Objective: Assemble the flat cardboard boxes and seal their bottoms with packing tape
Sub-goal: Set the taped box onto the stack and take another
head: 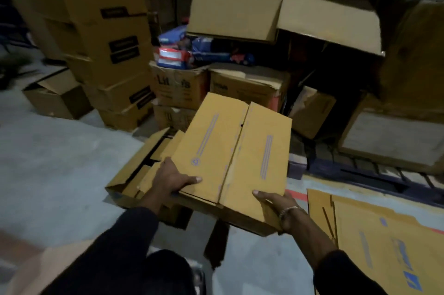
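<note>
1. Both hands are holding an assembled box up over the floor, its two closed flaps facing the camera.
2. The left hand is gripping the near left corner, thumb on top; the right hand is clasping the near right edge.
3. No tape is showing on the centre seam, so sealing looks undone.
4. Another open box is sitting beneath; flat boxes are waiting at right.

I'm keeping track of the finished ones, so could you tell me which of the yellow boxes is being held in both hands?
The folded-up yellow box in the middle, its two flaps shut, gripped by the left hand and right hand; the others lie open or flat.
</note>
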A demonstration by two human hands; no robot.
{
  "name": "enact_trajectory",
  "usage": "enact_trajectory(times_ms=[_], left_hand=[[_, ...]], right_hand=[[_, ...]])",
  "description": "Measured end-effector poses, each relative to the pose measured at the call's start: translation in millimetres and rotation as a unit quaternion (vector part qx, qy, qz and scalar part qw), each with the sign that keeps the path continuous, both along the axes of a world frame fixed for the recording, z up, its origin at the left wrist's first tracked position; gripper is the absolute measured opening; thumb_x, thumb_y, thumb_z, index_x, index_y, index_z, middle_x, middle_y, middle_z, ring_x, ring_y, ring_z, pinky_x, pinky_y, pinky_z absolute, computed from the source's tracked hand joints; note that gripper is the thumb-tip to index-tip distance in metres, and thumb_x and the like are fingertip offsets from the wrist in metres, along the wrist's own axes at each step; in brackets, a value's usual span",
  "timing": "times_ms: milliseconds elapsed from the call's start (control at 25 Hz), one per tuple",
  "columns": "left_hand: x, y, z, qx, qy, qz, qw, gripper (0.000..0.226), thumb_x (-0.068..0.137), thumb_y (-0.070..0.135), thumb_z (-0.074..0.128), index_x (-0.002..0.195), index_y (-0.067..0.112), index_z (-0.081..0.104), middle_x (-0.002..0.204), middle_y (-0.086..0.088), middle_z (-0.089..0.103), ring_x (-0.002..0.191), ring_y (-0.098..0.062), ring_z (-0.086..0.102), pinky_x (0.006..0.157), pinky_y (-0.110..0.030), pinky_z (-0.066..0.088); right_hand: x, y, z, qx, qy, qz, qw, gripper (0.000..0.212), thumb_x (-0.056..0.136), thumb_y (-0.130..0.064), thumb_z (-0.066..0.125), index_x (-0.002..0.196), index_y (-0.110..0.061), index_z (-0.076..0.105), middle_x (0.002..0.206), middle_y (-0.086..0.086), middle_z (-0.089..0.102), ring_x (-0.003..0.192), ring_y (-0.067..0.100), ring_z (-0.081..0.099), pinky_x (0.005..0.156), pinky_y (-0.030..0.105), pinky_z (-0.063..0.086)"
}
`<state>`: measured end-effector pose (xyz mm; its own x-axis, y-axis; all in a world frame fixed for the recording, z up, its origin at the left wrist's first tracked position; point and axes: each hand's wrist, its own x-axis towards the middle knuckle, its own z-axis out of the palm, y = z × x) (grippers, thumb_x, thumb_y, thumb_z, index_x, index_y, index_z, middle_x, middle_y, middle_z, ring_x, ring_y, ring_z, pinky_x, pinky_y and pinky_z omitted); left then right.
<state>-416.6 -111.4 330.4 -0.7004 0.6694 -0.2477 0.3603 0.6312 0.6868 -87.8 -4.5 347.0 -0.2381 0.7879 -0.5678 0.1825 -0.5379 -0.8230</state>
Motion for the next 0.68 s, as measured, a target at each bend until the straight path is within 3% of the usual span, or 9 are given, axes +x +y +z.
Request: enact_trajectory(times_ms=[40, 80, 120, 200, 320, 440, 520, 600, 680], left_hand=[[-29.0, -8.7, 6.8, 0.010, 0.019, 0.010, 1.000, 0.134, 0.017, 0.086, 0.088, 0.130, 0.021, 0.057, 0.122, -0.001, 0.070, 0.111, -0.027, 0.067, 0.091, -0.048, 0.059], [-56.5, -16.1, 13.3, 0.015, 0.034, 0.019, 0.999, 0.125, 0.019, 0.087, 0.087, 0.122, 0.024, 0.061, 0.114, 0.002, 0.072, 0.105, -0.025, 0.069, 0.087, -0.044, 0.060], [-82.6, -22.5, 17.7, 0.017, 0.048, 0.033, 0.998, 0.117, 0.021, 0.087, 0.087, 0.116, 0.025, 0.063, 0.108, 0.003, 0.072, 0.102, -0.025, 0.068, 0.084, -0.042, 0.059], [-133.2, -36.5, 32.1, 0.023, 0.066, 0.075, 0.995, 0.116, 0.019, 0.093, 0.082, 0.112, 0.027, 0.063, 0.106, 0.002, 0.071, 0.106, -0.027, 0.065, 0.087, -0.045, 0.058], [-198.7, -48.9, 42.5, 0.043, 0.065, 0.096, 0.992, 0.115, 0.020, 0.088, 0.087, 0.115, 0.029, 0.060, 0.111, 0.003, 0.069, 0.116, -0.030, 0.060, 0.098, -0.052, 0.053], [-251.0, -50.8, 52.5, 0.059, 0.038, 0.100, 0.992, 0.112, 0.044, 0.060, 0.101, 0.137, 0.019, 0.054, 0.123, -0.003, 0.060, 0.113, -0.029, 0.055, 0.099, -0.051, 0.053], [-297.5, -48.8, 32.7, 0.054, 0.028, 0.106, 0.993, 0.125, 0.038, 0.061, 0.101, 0.144, 0.017, 0.050, 0.132, -0.009, 0.061, 0.109, -0.031, 0.060, 0.087, -0.048, 0.058], [-337.5, -51.4, 1.2, 0.030, 0.022, 0.115, 0.993, 0.127, 0.040, 0.063, 0.099, 0.147, 0.018, 0.047, 0.131, -0.012, 0.061, 0.102, -0.033, 0.064, 0.068, -0.039, 0.056], [-369.3, -43.3, -38.6, 0.012, 0.030, 0.115, 0.993, 0.122, 0.049, 0.057, 0.096, 0.151, 0.016, 0.043, 0.135, -0.015, 0.057, 0.106, -0.037, 0.063, 0.069, -0.039, 0.053]], right_hand=[[-25.9, -2.9, 10.2, 0.019, 0.027, 0.010, 0.999, 0.082, 0.061, -0.022, 0.100, 0.130, -0.006, 0.058, 0.117, 0.012, 0.070, 0.088, 0.026, 0.066, 0.074, 0.035, 0.051], [-53.2, -5.7, 16.6, 0.033, 0.034, 0.013, 0.999, 0.089, 0.053, -0.024, 0.103, 0.129, -0.006, 0.060, 0.112, 0.008, 0.074, 0.088, 0.025, 0.070, 0.072, 0.033, 0.055], [-80.4, -6.0, 15.7, 0.041, 0.040, 0.009, 0.998, 0.098, 0.046, -0.026, 0.105, 0.130, -0.009, 0.059, 0.111, 0.006, 0.075, 0.092, 0.026, 0.071, 0.076, 0.036, 0.058], [-139.3, -5.7, 9.3, 0.045, 0.065, 0.001, 0.997, 0.095, 0.049, -0.020, 0.105, 0.129, -0.013, 0.053, 0.115, 0.006, 0.072, 0.101, 0.028, 0.069, 0.089, 0.044, 0.058], [-220.8, -5.9, 2.2, 0.063, 0.088, 0.026, 0.994, 0.085, 0.055, -0.022, 0.102, 0.123, -0.020, 0.052, 0.115, 0.004, 0.070, 0.102, 0.025, 0.066, 0.096, 0.046, 0.055], [-296.7, 5.0, -20.8, 0.087, 0.085, 0.046, 0.992, 0.071, 0.063, -0.025, 0.099, 0.115, -0.026, 0.050, 0.108, -0.004, 0.065, 0.098, 0.018, 0.062, 0.092, 0.039, 0.051], [-350.3, 9.0, -50.4, 0.064, 0.062, 0.074, 0.993, 0.094, 0.055, -0.045, 0.099, 0.130, -0.027, 0.046, 0.121, -0.003, 0.062, 0.110, 0.025, 0.060, 0.098, 0.043, 0.051], [-394.9, 7.8, -80.8, 0.026, 0.014, 0.090, 0.995, 0.124, 0.050, -0.064, 0.095, 0.152, -0.030, 0.033, 0.149, 0.000, 0.046, 0.130, 0.032, 0.051, 0.104, 0.043, 0.047], [-422.3, 8.5, -114.2, 0.009, -0.015, 0.100, 0.995, 0.126, 0.072, -0.059, 0.087, 0.163, -0.030, 0.005, 0.168, 0.006, 0.017, 0.149, 0.037, 0.029, 0.114, 0.043, 0.039]])
